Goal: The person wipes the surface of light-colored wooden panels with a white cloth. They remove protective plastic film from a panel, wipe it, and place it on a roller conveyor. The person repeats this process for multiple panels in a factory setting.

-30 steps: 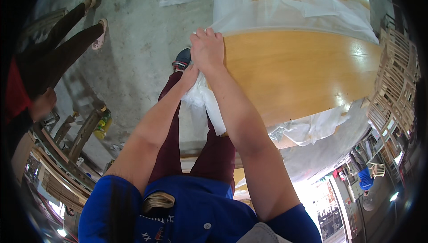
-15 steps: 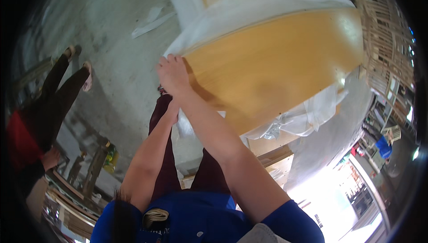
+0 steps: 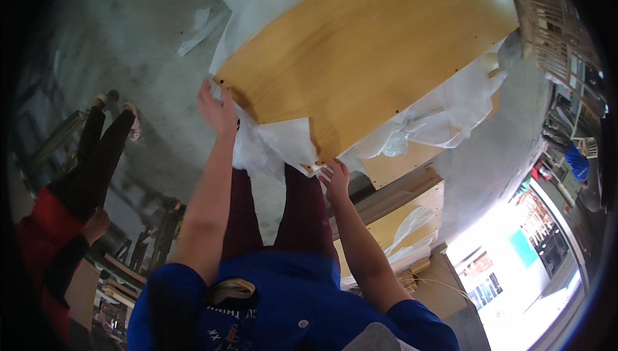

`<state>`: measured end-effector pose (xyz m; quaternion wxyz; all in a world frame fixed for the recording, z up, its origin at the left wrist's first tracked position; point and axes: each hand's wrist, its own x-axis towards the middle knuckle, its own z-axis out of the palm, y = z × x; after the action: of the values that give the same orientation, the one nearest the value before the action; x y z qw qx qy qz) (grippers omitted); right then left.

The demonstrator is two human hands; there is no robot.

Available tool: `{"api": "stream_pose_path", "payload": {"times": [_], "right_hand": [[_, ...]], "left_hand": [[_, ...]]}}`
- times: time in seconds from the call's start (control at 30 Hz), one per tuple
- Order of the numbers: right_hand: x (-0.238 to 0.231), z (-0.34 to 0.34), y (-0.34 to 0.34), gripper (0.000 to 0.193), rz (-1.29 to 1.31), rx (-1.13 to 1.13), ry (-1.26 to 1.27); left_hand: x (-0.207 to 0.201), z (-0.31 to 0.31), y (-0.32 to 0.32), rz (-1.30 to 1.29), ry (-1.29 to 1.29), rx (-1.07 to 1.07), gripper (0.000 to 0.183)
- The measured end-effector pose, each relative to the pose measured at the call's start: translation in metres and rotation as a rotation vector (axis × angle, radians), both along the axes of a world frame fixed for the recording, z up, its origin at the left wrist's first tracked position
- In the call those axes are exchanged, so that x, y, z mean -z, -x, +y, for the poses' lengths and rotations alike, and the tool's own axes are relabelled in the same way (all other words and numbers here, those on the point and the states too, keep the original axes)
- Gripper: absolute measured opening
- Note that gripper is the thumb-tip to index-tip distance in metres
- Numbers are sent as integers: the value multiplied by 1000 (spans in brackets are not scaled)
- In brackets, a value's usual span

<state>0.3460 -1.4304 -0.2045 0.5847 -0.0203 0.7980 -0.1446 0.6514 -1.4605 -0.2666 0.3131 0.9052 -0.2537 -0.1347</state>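
A large yellow-brown wooden panel (image 3: 373, 48) with small dark holes along its edges lies before me on white foam wrap (image 3: 412, 119). My left hand (image 3: 220, 114) is at its left corner, thumb and fingers closed about the edge beside a hole. At the near corner, my right hand (image 3: 336, 180) has its fingers bent on the panel's edge, next to a loose flap of wrap. The undersides of both grips are hidden. Between the hands, a notch in the panel's near edge shows white wrap hanging in front of my legs.
Another person in dark trousers (image 3: 96, 151) and a red-and-black top stands at the left, near wooden frames (image 3: 61, 135). More panels (image 3: 399, 219) are stacked at the near right. Slatted wooden pieces (image 3: 547, 35) stand at the far right. Wrap scraps (image 3: 203, 35) lie on the concrete floor.
My right hand has left the panel's left corner and moved to the near corner. My left hand has come up to the left corner. The arms no longer cross, and more wrap shows.
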Motion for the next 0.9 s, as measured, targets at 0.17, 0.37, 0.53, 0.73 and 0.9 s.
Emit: {"api": "stream_pose_path", "payload": {"times": [0.17,0.37,0.53,0.73,0.9], "right_hand": [[29,23,-12,35,2,66,77],[25,21,-8,55,-132,229,-24],[26,24,11,68,-53,143,2],[27,21,39,68,-17,121,-53],[24,20,32,60,17,15,58]], "left_hand": [[-17,-60,-33,-108,-315,493,44],[-7,-74,-36,-100,-512,513,49],[14,-25,-24,-91,-506,597,52],[7,42,24,312,17,-20,68],[20,97,77,815,84,251,95]]}}
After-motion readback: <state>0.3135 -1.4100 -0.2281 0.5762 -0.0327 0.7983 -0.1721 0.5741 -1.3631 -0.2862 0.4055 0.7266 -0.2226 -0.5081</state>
